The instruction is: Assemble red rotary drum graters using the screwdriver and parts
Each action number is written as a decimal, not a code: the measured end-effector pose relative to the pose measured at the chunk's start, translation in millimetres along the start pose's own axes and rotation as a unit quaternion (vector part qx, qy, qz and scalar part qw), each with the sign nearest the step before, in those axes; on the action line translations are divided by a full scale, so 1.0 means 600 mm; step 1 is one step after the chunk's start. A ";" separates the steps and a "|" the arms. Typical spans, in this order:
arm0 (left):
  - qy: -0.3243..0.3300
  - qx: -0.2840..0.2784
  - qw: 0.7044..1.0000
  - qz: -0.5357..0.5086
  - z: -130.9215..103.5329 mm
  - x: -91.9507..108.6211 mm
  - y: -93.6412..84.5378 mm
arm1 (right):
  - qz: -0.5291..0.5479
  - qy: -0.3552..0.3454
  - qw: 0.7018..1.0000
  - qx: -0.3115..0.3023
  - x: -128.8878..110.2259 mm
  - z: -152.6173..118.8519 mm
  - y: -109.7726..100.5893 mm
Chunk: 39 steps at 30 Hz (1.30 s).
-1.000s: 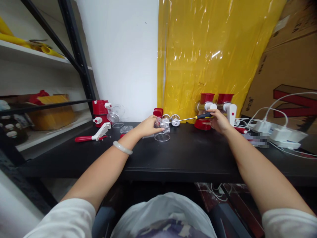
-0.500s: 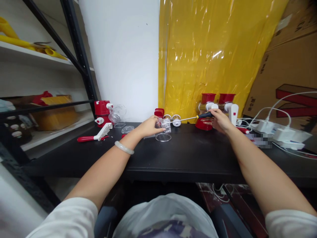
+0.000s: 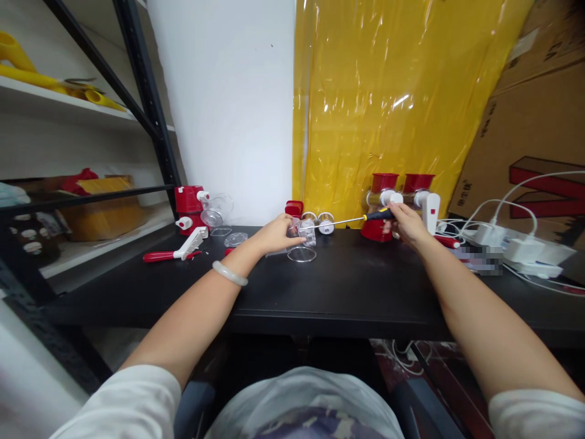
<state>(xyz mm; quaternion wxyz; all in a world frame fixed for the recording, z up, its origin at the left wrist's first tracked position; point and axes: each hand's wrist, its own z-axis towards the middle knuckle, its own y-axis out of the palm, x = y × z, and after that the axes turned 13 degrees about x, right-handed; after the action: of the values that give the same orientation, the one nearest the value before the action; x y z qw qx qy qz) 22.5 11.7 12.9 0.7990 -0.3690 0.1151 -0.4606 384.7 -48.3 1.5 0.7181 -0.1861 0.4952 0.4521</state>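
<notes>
My left hand (image 3: 280, 234), with a pale bangle at the wrist, grips a clear plastic part (image 3: 307, 230) above the black table (image 3: 301, 296). A screwdriver (image 3: 378, 214) with a black and yellow handle is held by the handle's end in my right hand (image 3: 406, 222). Its metal shaft points left, and the tip meets the clear part. Below the part lies a clear ring (image 3: 301, 254). Two round, white-faced pieces, one of them nearer (image 3: 326, 223), stand just behind, beside a red piece (image 3: 294, 208).
Red and white devices stand at the left (image 3: 188, 207) and right (image 3: 384, 183). A red-handled crank (image 3: 159, 256) lies at the left. White chargers (image 3: 525, 250) with cables sit at the right, before a cardboard box (image 3: 539, 122). A shelf (image 3: 68, 102) rises at far left.
Some fingers of my right hand have shifted slightly around the end of the screwdriver handle. The left hand and the clear part stay nearly where they were.
</notes>
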 end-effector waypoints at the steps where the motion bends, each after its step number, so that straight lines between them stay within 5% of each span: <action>1: -0.002 -0.001 1.000 0.001 0.000 0.000 0.000 | -0.027 -0.008 1.000 0.002 0.000 0.000 -0.001; 10: -0.005 -0.004 1.000 0.002 0.001 -0.003 0.002 | 0.035 0.048 0.997 -0.040 -0.006 0.000 -0.001; 16: -0.005 -0.001 1.000 -0.001 0.000 -0.002 0.001 | -0.107 0.002 0.994 -0.012 0.000 0.005 -0.013; 22: -0.011 -0.001 1.000 -0.003 0.000 -0.002 0.000 | 0.021 0.041 0.999 -0.012 -0.007 0.002 0.001; 29: -0.017 0.011 0.999 -0.040 0.003 0.000 0.003 | -0.067 0.018 0.998 -0.009 -0.004 -0.001 -0.005; 35: -0.073 0.004 0.990 -0.117 0.012 -0.009 0.010 | 0.004 0.106 0.994 -0.013 -0.008 -0.003 0.006; 39: -0.070 0.006 0.990 -0.120 0.013 -0.014 0.011 | 0.041 0.057 0.997 -0.019 -0.012 -0.006 0.003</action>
<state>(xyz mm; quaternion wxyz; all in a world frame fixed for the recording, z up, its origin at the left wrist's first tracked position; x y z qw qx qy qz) 26.4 24.4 12.5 0.7464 -0.4069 0.0115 -0.5265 380.7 -53.5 6.6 0.6662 -0.2044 0.5336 0.4792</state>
